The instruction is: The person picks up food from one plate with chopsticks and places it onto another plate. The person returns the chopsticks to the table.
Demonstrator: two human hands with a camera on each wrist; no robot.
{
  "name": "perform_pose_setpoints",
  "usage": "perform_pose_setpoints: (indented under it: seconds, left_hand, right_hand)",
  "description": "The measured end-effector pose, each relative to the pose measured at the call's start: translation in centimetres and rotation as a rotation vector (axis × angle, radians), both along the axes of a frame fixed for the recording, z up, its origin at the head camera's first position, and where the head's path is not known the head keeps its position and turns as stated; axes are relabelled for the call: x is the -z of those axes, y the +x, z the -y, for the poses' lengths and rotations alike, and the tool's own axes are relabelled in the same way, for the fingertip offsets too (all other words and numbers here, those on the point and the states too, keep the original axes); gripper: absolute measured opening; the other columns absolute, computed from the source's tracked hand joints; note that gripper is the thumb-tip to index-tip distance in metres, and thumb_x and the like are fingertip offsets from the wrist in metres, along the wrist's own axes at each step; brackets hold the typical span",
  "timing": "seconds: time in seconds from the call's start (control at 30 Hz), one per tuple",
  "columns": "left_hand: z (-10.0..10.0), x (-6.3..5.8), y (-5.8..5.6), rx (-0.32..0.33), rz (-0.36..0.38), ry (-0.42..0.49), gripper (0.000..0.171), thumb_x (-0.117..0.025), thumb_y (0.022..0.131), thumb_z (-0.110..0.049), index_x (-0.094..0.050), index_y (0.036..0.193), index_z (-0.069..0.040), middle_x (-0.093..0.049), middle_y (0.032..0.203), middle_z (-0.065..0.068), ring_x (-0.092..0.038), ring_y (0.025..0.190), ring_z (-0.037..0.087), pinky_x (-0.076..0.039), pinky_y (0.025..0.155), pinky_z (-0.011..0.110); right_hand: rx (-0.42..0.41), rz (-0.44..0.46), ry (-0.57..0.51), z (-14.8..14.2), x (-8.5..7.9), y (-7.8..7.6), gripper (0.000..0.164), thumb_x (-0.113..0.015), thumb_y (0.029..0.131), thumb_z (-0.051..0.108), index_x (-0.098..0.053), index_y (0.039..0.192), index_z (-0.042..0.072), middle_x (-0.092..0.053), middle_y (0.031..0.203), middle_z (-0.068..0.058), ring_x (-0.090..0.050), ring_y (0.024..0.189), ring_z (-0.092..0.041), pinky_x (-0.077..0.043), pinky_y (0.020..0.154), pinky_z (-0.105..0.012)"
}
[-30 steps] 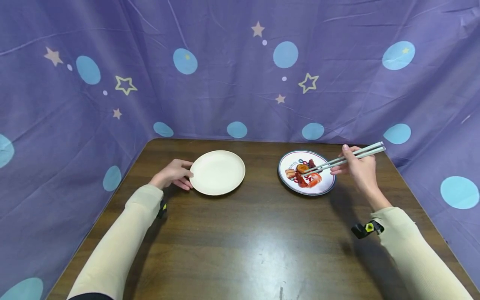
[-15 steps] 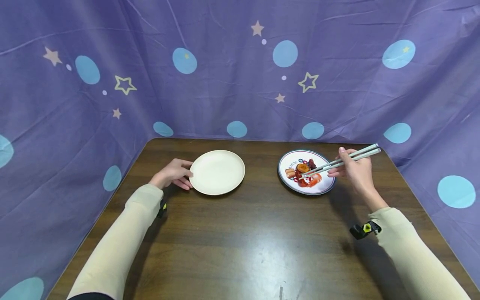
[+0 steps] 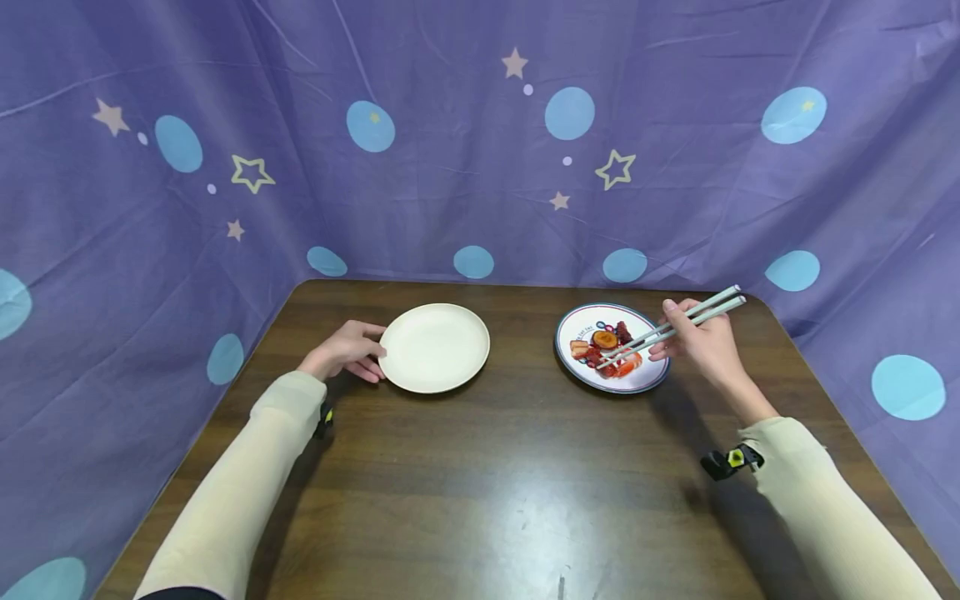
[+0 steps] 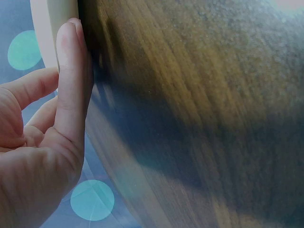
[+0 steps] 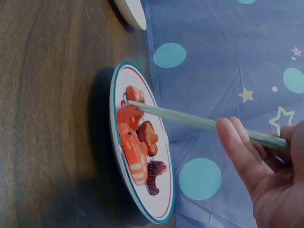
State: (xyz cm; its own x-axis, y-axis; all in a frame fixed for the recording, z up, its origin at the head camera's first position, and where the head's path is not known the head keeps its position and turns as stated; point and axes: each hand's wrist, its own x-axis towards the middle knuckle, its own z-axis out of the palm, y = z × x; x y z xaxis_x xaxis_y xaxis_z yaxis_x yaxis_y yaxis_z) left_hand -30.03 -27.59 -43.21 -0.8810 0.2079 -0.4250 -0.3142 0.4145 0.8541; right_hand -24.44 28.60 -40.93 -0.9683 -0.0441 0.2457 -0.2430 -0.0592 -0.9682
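Note:
My left hand holds the rim of a cream plate, with the thumb at its edge; the left wrist view shows the fingers against the plate's side. In my right hand is a pair of pale green chopsticks, slanting down left over a white plate with a blue-green rim. Their tips are at a red food piece; whether they grip it cannot be told. Around it on this plate lie a shrimp, a brown mushroom-like piece, a dark red curled piece and an orange-pink block.
Both plates stand near the back of a brown wooden table. A purple curtain with stars and blue spots hangs behind and at both sides. Between the plates runs a stretch of bare wood.
My right hand has shifted slightly left with the chopsticks, and their tips have moved lower and a little left over the food. The left hand and the cream plate have stayed put.

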Motion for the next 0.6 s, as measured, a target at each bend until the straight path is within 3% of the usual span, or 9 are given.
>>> perform_pose_setpoints:
  seconds: [0.23, 0.43, 0.6]
  left_hand:
    - [-0.1, -0.2, 0.1, 0.001, -0.008, -0.007, 0.071, -0.056, 0.097, 0.007, -0.026, 0.162, 0.01, -0.071, 0.089, 0.026, -0.074, 0.064, 0.026, -0.069, 0.064, 0.04]
    - [0.0, 0.0, 0.0, 0.002, -0.004, -0.003, 0.07, -0.055, 0.098, 0.008, -0.026, 0.162, 0.01, -0.071, 0.087, 0.027, -0.074, 0.065, 0.027, -0.069, 0.064, 0.039]
    - [0.0, 0.2, -0.1, -0.006, -0.002, -0.008, 0.07, -0.056, 0.097, 0.008, -0.029, 0.161, 0.009, -0.071, 0.085, 0.025, -0.074, 0.064, 0.026, -0.069, 0.064, 0.039]
  right_hand:
    - [-0.097, -0.007, -0.057, -0.3, -0.4, 0.1, 0.028, -0.057, 0.11, 0.014, -0.06, 0.092, -0.007, -0.071, 0.074, -0.02, -0.074, 0.058, -0.028, -0.065, 0.055, -0.05]
    - [-0.105, 0.018, -0.123, -0.8, -0.4, 0.2, 0.033, -0.057, 0.11, 0.014, -0.06, 0.101, -0.017, -0.073, 0.078, -0.019, -0.075, 0.06, -0.029, -0.065, 0.056, -0.047]
    - [-0.076, 0.051, -0.132, -1.0, 0.0, 0.0, 0.032, -0.057, 0.11, 0.016, -0.062, 0.099, -0.013, -0.074, 0.078, -0.018, -0.075, 0.059, -0.029, -0.066, 0.056, -0.045]
